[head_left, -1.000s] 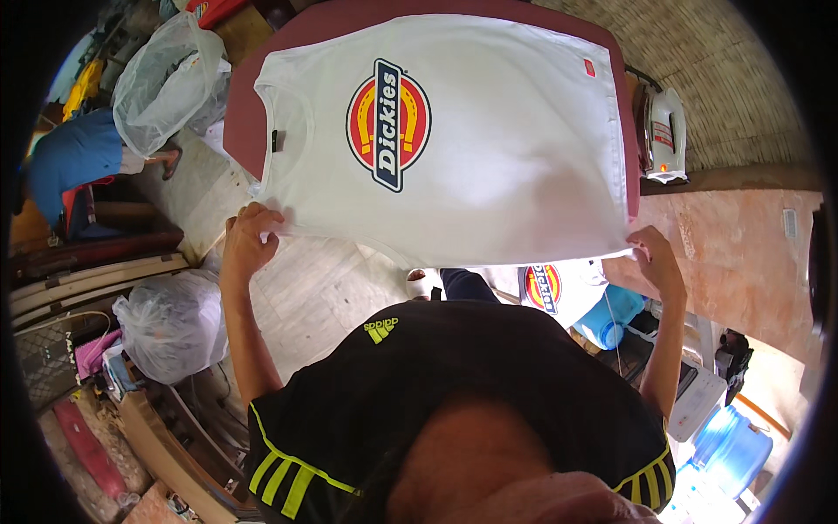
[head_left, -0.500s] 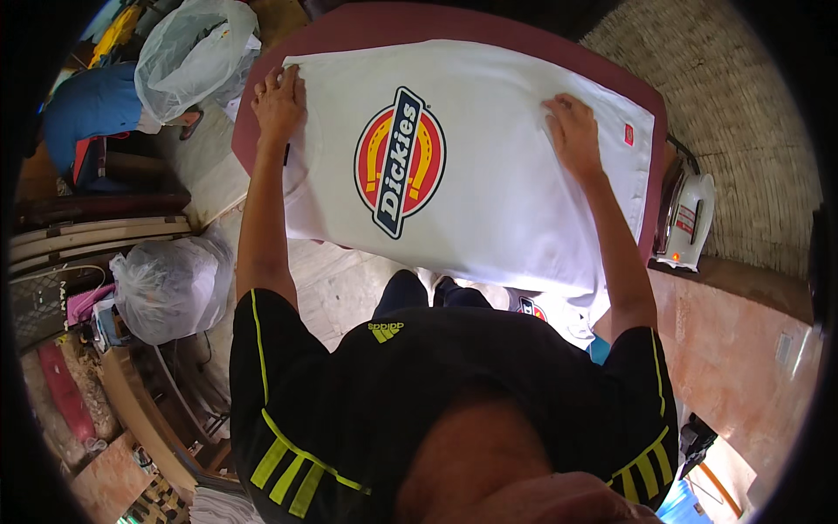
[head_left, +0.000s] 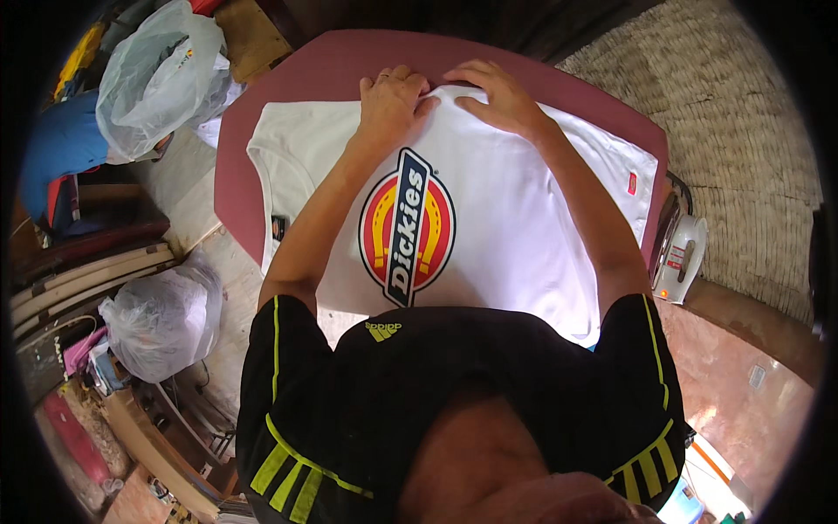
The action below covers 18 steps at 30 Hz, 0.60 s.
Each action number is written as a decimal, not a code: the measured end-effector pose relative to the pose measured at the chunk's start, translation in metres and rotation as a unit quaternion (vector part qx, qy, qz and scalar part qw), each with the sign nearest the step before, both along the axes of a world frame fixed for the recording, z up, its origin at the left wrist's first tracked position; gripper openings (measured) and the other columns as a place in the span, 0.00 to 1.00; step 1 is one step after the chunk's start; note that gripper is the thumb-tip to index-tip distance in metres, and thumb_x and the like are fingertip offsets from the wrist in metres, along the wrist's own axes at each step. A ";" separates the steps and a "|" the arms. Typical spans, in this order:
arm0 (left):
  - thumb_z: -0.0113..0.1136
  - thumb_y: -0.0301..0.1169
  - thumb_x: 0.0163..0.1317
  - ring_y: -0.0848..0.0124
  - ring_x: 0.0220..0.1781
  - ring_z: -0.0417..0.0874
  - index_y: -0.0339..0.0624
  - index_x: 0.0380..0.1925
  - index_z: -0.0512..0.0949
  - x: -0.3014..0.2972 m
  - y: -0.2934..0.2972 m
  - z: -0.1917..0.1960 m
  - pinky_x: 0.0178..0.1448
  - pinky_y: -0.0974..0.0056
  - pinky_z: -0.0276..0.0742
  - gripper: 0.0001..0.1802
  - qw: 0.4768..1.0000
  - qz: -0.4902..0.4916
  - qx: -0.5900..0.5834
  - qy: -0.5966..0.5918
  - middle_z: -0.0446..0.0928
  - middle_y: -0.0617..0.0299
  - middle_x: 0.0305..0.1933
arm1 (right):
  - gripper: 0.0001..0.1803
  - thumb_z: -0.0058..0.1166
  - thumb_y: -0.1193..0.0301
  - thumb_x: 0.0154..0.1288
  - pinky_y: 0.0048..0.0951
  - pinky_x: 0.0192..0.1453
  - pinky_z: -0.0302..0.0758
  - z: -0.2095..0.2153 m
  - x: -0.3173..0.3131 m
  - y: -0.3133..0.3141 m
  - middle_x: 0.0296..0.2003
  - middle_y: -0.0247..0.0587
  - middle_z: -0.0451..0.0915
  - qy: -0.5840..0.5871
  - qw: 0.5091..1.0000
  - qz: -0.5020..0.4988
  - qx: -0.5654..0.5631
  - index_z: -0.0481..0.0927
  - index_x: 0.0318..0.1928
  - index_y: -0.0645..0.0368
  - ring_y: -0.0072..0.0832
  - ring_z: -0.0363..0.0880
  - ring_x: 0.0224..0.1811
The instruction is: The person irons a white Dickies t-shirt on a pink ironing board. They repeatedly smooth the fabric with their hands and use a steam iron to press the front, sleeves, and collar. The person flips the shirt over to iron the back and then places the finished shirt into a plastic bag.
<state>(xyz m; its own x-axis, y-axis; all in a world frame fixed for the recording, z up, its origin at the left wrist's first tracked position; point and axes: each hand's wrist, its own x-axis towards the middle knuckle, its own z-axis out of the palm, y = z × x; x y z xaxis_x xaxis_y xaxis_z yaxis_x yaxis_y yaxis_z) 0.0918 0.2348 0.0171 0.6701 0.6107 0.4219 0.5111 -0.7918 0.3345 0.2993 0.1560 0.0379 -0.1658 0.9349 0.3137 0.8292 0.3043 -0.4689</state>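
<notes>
A white T-shirt [head_left: 524, 227] with a large red, yellow and dark-blue emblem lies spread over a maroon padded board [head_left: 262, 79]. Its neckline [head_left: 271, 166] faces left, and a small red tag [head_left: 632, 182] sits near its right end. My left hand [head_left: 393, 103] rests on the far edge of the shirt, thumb pointing right and fingers slightly bent. Just beside it, my right hand [head_left: 499, 98] reaches over the same edge, fingers stretched and thumb apart. Between the two hands the cloth rises to a small peak. My fingertips' undersides are hidden.
A white iron [head_left: 683, 259] with a lit orange light stands just off the board's right end. Clear plastic bags [head_left: 166, 319] lie at left, near cardboard boxes. Another person's blue clothing [head_left: 61, 148] shows at far left. A woven mat [head_left: 724, 131] is at right.
Both hands have come together at the middle of the far edge, the left moving right and the right moving left. The shirt has shifted nearer, baring more board beyond it and showing its neckline.
</notes>
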 end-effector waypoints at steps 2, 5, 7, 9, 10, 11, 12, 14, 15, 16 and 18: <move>0.72 0.39 0.54 0.60 0.45 0.79 0.50 0.33 0.81 -0.001 -0.002 0.007 0.46 0.50 0.63 0.11 0.999 -0.020 -0.007 -0.036 0.78 0.64 0.37 | 0.17 0.61 0.72 0.62 0.34 0.62 0.73 0.011 -0.003 0.023 0.50 0.42 0.81 0.047 0.989 0.067 -0.126 0.82 0.53 0.60 0.35 0.78 0.55; 0.73 0.37 0.53 0.62 0.42 0.80 0.49 0.32 0.78 -0.009 -0.001 0.008 0.44 0.55 0.63 0.13 0.997 -0.045 0.019 -0.052 0.80 0.65 0.35 | 0.17 0.58 0.80 0.58 0.26 0.52 0.75 0.024 -0.003 0.057 0.43 0.36 0.81 0.109 0.926 0.174 -0.315 0.81 0.50 0.65 0.26 0.77 0.45; 0.73 0.40 0.54 0.63 0.35 0.82 0.47 0.31 0.76 -0.013 0.003 0.005 0.44 0.56 0.66 0.15 0.994 -0.068 0.019 -0.082 0.81 0.66 0.29 | 0.18 0.58 0.76 0.54 0.31 0.51 0.74 0.023 -0.001 0.068 0.40 0.39 0.82 0.131 0.904 0.225 -0.340 0.82 0.47 0.62 0.30 0.78 0.45; 0.74 0.42 0.54 0.62 0.32 0.83 0.47 0.31 0.76 -0.022 0.009 0.005 0.46 0.56 0.69 0.17 0.995 -0.076 -0.018 -0.061 0.81 0.65 0.26 | 0.19 0.58 0.74 0.50 0.36 0.50 0.74 0.045 -0.007 0.077 0.39 0.41 0.83 0.057 0.887 0.239 -0.392 0.83 0.46 0.61 0.34 0.79 0.44; 0.74 0.43 0.55 0.61 0.30 0.83 0.46 0.31 0.77 -0.027 0.013 0.006 0.47 0.56 0.71 0.17 0.994 -0.084 -0.037 -0.052 0.81 0.64 0.24 | 0.18 0.59 0.73 0.52 0.35 0.48 0.73 0.052 -0.009 0.081 0.38 0.39 0.81 0.009 0.883 0.244 -0.401 0.83 0.45 0.61 0.33 0.78 0.42; 0.74 0.45 0.54 0.59 0.27 0.84 0.46 0.30 0.76 -0.033 0.016 0.007 0.51 0.55 0.74 0.19 0.992 -0.097 -0.053 -0.056 0.80 0.62 0.21 | 0.16 0.59 0.72 0.53 0.35 0.45 0.73 0.056 -0.010 0.084 0.37 0.37 0.79 -0.038 0.877 0.248 -0.410 0.83 0.44 0.61 0.32 0.76 0.40; 0.73 0.46 0.55 0.59 0.28 0.83 0.46 0.31 0.77 -0.040 0.020 0.008 0.50 0.54 0.75 0.19 0.992 -0.101 -0.055 -0.042 0.80 0.62 0.22 | 0.15 0.60 0.70 0.55 0.35 0.43 0.72 0.061 -0.010 0.086 0.37 0.35 0.77 -0.086 0.870 0.250 -0.417 0.83 0.43 0.61 0.31 0.74 0.37; 0.72 0.46 0.55 0.58 0.28 0.83 0.46 0.34 0.79 -0.061 0.030 0.007 0.49 0.53 0.75 0.18 0.993 -0.103 -0.060 -0.008 0.81 0.62 0.24 | 0.12 0.59 0.67 0.58 0.35 0.41 0.71 0.075 -0.014 0.091 0.34 0.34 0.76 -0.211 0.847 0.233 -0.429 0.83 0.38 0.61 0.31 0.73 0.36; 0.72 0.47 0.55 0.57 0.28 0.83 0.46 0.33 0.79 -0.075 0.035 0.009 0.49 0.54 0.75 0.19 0.994 -0.097 -0.046 0.004 0.81 0.61 0.24 | 0.12 0.59 0.65 0.59 0.35 0.40 0.70 0.079 -0.016 0.095 0.33 0.34 0.75 -0.274 0.830 0.227 -0.429 0.82 0.36 0.61 0.32 0.73 0.36; 0.72 0.48 0.55 0.57 0.27 0.83 0.45 0.32 0.79 -0.088 0.042 0.012 0.48 0.54 0.76 0.19 0.995 -0.099 -0.032 0.014 0.81 0.61 0.24 | 0.12 0.58 0.63 0.61 0.34 0.39 0.70 0.080 -0.011 0.099 0.32 0.34 0.75 -0.236 0.839 0.214 -0.440 0.82 0.34 0.61 0.31 0.72 0.35; 0.72 0.50 0.54 0.58 0.32 0.83 0.43 0.29 0.81 -0.114 0.054 0.027 0.54 0.52 0.73 0.21 0.995 -0.080 -0.054 0.037 0.80 0.60 0.23 | 0.16 0.57 0.61 0.64 0.33 0.38 0.69 0.078 0.002 0.104 0.30 0.34 0.74 -0.162 0.853 0.193 -0.458 0.80 0.29 0.63 0.29 0.71 0.33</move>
